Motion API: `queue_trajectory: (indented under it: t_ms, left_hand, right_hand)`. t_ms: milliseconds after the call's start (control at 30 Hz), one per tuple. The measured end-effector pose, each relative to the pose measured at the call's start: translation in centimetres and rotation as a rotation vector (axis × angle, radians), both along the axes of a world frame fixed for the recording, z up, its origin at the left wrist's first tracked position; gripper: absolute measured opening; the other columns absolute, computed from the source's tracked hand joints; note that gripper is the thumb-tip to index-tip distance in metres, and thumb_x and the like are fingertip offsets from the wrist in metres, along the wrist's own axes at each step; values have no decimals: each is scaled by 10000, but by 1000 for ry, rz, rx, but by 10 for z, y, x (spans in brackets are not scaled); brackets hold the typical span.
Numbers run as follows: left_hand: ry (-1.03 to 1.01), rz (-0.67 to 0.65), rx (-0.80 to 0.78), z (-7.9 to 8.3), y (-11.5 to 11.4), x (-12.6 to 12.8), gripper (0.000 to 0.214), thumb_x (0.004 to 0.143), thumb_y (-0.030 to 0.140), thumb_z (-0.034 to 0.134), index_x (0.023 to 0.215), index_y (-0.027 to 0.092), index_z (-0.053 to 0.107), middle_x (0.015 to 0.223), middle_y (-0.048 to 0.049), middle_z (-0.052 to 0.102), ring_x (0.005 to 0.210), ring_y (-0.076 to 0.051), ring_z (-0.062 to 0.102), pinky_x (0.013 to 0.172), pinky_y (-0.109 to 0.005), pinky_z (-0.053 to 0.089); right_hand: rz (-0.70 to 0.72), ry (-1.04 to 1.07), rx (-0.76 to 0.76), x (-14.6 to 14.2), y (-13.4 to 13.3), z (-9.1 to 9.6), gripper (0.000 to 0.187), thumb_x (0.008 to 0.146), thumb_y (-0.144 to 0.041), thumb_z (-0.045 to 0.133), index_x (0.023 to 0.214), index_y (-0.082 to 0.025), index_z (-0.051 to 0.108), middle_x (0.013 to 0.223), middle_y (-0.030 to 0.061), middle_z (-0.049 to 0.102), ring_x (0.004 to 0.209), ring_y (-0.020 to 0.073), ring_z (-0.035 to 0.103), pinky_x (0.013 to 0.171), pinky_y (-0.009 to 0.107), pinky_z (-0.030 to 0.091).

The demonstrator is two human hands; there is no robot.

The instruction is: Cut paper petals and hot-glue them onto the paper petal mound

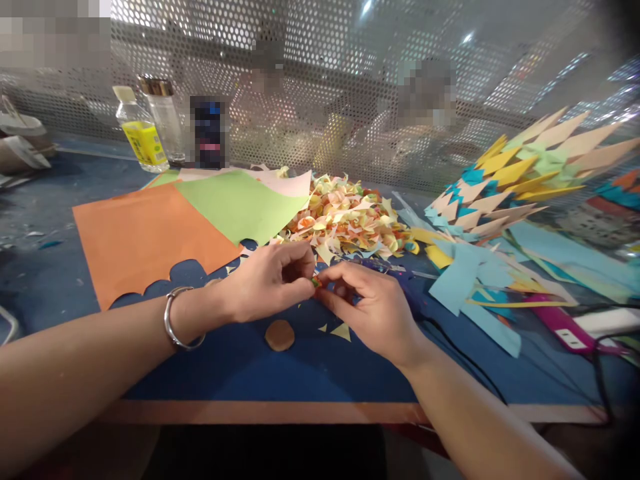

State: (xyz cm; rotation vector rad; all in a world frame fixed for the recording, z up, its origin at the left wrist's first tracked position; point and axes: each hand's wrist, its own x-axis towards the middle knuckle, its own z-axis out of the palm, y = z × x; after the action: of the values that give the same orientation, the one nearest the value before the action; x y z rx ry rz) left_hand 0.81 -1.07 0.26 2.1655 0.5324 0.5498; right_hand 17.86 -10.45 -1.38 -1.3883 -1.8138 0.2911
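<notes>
My left hand and my right hand meet fingertip to fingertip above the blue table. Both pinch a small green and orange piece, which looks like coloured paper; the fingers cover most of it. A round brown paper disc lies just below my hands, with a few pale triangular paper scraps to its right. Left of my hands is an orange paper sheet with scalloped cut-outs along its lower edge. A light green sheet lies beside it, its lower edge also cut into.
Behind my hands is a heap of curled paper pieces. A spiky layered paper form stands at right, near blue paper strips and a magenta power strip with cables. A yellow-labelled bottle stands before a perforated metal screen.
</notes>
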Motion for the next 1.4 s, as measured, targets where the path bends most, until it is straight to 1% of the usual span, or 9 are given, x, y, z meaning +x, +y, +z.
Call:
queue_trajectory:
  t_ms: [133,333,400,500,667,733,1067,1233,1400]
  left_hand:
    - [-11,-19,-71,-2,3,1,53,746,142,510,726,180,479,642,51,456,571,-75,413,513,-223,334]
    - [-32,-65,-324,-7,8,2,26,785,157,495,772,178,502,644,32,564,596,-91,553,555,-222,423]
    - [-36,-68,-349,-6,9,2,20,786,162,511,777,177,502,645,32,568,605,-94,568,566,-224,441]
    - [-31,-75,-272,-4,7,0,30,786,166,538,803,176,515,666,26,586,625,-96,569,575,-223,440]
    - [75,-26,-2,0,0,-4,59,784,150,538,831,167,569,701,7,615,622,-102,552,569,-231,425]
    - [101,-11,54,2,-2,-5,64,785,146,532,827,161,579,709,0,614,621,-104,547,570,-235,423]
    - [172,-81,166,5,-2,-5,87,797,124,516,837,154,588,728,-8,622,618,-105,528,573,-235,403]
    - [130,16,110,2,-1,-3,93,830,146,499,869,158,583,706,1,614,611,-99,535,563,-224,397]
    - [88,55,46,1,4,-2,54,829,185,521,831,165,571,711,4,612,626,-98,538,568,-223,402]
  right_hand:
    - [17,7,-5,-1,0,1,24,855,-194,657,860,-171,660,715,-17,630,582,82,537,546,201,432]
    - [8,73,-73,1,2,-1,73,860,-240,653,905,-185,670,728,-16,621,564,88,514,517,217,425]
    - [9,100,-93,2,2,-2,85,860,-253,655,918,-193,670,738,-16,618,551,88,509,511,223,426]
    - [7,110,-93,2,2,-3,58,854,-229,657,901,-199,668,772,-7,620,560,90,514,523,228,435]
    - [3,76,-83,2,1,-2,11,844,-187,654,841,-191,664,761,3,617,590,102,530,532,232,437]
    - [9,52,-78,2,1,-1,26,846,-187,654,823,-189,664,738,0,618,595,103,537,536,232,437]
    - [61,-29,-106,4,0,-1,49,851,-172,652,807,-165,674,715,-2,613,597,96,541,542,226,422]
    - [-17,-9,-94,6,2,-2,53,855,-210,650,818,-182,674,700,-6,614,573,102,534,534,234,428]
    - [-32,50,-115,5,2,-3,115,885,-265,616,931,-191,691,705,-1,643,535,102,545,532,244,460]
